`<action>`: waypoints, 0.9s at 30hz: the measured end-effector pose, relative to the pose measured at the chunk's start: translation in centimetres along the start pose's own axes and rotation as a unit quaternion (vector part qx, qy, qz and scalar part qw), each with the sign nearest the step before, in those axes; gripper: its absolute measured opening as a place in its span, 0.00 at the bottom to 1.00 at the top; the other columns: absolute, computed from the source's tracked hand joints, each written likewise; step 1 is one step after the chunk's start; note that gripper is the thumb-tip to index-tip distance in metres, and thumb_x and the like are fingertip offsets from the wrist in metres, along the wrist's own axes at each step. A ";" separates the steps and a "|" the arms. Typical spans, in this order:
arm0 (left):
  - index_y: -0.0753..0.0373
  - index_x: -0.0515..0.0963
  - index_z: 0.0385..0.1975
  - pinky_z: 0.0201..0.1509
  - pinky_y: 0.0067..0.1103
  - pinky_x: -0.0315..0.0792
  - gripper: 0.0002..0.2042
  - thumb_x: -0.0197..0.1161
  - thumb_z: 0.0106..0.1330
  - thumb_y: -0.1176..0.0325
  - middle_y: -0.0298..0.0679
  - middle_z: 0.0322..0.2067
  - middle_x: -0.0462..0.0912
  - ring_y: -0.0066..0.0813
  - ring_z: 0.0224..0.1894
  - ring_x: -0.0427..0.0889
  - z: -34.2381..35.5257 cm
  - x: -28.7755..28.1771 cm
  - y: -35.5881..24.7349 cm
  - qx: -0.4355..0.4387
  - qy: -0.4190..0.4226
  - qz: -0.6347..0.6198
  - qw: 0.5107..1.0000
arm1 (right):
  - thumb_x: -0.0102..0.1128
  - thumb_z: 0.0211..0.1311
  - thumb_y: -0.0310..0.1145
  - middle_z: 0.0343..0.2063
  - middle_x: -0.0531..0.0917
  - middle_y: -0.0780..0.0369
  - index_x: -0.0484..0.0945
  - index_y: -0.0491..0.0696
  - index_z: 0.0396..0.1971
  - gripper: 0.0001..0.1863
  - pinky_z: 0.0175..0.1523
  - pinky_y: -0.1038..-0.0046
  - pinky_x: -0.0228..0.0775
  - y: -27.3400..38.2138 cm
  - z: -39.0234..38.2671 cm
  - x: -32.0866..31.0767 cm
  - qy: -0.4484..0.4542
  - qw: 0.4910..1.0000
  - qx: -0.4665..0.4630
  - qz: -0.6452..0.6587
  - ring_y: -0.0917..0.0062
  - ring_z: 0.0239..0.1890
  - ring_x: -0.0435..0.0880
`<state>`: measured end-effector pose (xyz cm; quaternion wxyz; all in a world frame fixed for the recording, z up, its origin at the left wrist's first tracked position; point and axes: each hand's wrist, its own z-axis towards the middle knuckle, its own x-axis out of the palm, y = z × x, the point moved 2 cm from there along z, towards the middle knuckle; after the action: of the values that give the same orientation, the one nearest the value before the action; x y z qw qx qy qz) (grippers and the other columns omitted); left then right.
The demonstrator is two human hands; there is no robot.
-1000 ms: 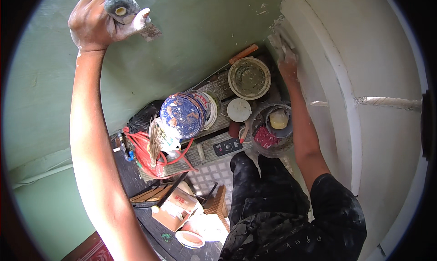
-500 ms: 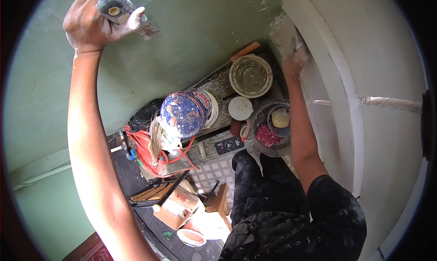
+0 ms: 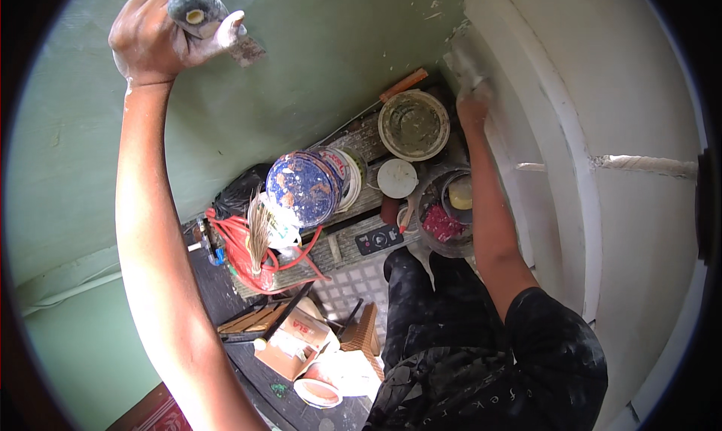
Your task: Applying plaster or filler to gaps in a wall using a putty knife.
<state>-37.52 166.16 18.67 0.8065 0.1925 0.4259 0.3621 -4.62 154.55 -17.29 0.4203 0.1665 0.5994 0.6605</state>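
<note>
High at the upper left, my left hand [image 3: 154,41] is closed round a dark handle [image 3: 197,11] with a pale hollow end; a spattered flat blade [image 3: 248,51] sticks out below my thumb. It is raised by the green wall [image 3: 316,47]. On the right, my right hand [image 3: 474,100] is blurred, its fingers round a pale flat blade tool [image 3: 459,55] at the white panelled surface [image 3: 609,92], by the corner with the green wall. Whether the blade touches the surface I cannot tell. My right forearm passes beside a grey bucket [image 3: 414,126].
A wooden plank platform [image 3: 350,250] holds a blue paint pail [image 3: 301,190], a white lid [image 3: 397,178], a tub with pink material [image 3: 444,222], red hose [image 3: 233,247] and a bristle bundle [image 3: 257,239]. Below are cardboard [image 3: 293,344] and my dark-clothed legs [image 3: 429,303]. A long bar [image 3: 402,83] leans by the wall.
My right hand shifted right and then back left along the white surface near the corner, its forearm ending further left. My left hand has moved only slightly.
</note>
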 end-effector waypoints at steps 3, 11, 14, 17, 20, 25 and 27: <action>0.55 0.76 0.23 0.23 0.19 0.70 0.19 0.69 0.48 0.45 0.25 0.27 0.78 0.24 0.23 0.73 0.8 0.7 -0.2 -0.015 0.038 0.034 0.999 | 0.47 0.62 0.23 0.46 0.79 0.46 0.71 0.42 0.55 0.20 0.56 0.60 0.68 -4.0 1.3 0.1 0.109 0.965 -0.040 -0.233 0.58 0.54 0.77; 0.55 0.76 0.23 0.23 0.19 0.69 0.19 0.68 0.49 0.45 0.25 0.26 0.78 0.25 0.22 0.71 0.6 0.1 0.2 0.009 -0.005 0.005 1.000 | 0.47 0.53 0.16 0.65 0.62 0.50 0.66 0.46 0.62 0.32 0.66 0.61 0.60 4.9 -0.8 -2.7 -0.004 0.963 -0.246 -0.111 0.52 0.65 0.61; 0.53 0.77 0.24 0.24 0.20 0.70 0.21 0.69 0.46 0.42 0.24 0.27 0.78 0.24 0.24 0.74 0.1 0.6 -0.1 -0.019 0.008 0.015 1.000 | 0.46 0.52 0.16 0.62 0.66 0.50 0.68 0.45 0.61 0.31 0.65 0.59 0.62 4.3 -1.4 -3.4 0.024 0.939 -0.318 -0.129 0.53 0.63 0.66; 0.57 0.76 0.24 0.24 0.20 0.70 0.20 0.68 0.50 0.45 0.27 0.27 0.78 0.26 0.23 0.73 0.1 0.4 -0.1 -0.006 0.010 0.004 1.000 | 0.48 0.54 0.18 0.60 0.69 0.51 0.75 0.43 0.54 0.25 0.64 0.63 0.64 6.2 -4.0 -5.1 0.028 0.931 -0.340 -0.129 0.58 0.63 0.67; 0.57 0.76 0.25 0.26 0.21 0.71 0.20 0.67 0.50 0.45 0.27 0.28 0.78 0.27 0.24 0.74 0.3 0.6 -0.1 -0.003 0.000 0.004 1.000 | 0.47 0.51 0.16 0.55 0.74 0.52 0.78 0.44 0.49 0.24 0.58 0.63 0.69 4.9 -6.9 -6.6 0.080 0.931 -0.340 -0.102 0.59 0.58 0.73; 0.57 0.77 0.26 0.28 0.22 0.73 0.20 0.67 0.50 0.46 0.28 0.29 0.79 0.28 0.27 0.76 0.1 0.4 -0.1 -0.027 0.011 0.009 1.000 | 0.46 0.48 0.13 0.50 0.77 0.52 0.78 0.40 0.47 0.24 0.53 0.64 0.71 6.7 -11.4 -9.4 0.113 0.950 -0.274 -0.099 0.61 0.48 0.78; 0.57 0.77 0.26 0.28 0.22 0.73 0.20 0.67 0.50 0.46 0.28 0.30 0.80 0.28 0.27 0.76 0.0 0.4 -0.2 -0.024 0.011 0.004 1.000 | 0.53 0.52 0.19 0.43 0.76 0.53 0.77 0.42 0.50 0.22 0.51 0.64 0.71 6.7 -12.3 -10.7 0.166 0.947 -0.254 -0.101 0.60 0.44 0.77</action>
<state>-37.27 166.32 18.40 0.8047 0.1712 0.4251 0.3773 -9.59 138.95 -10.74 0.4073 -0.1193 0.4867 0.7636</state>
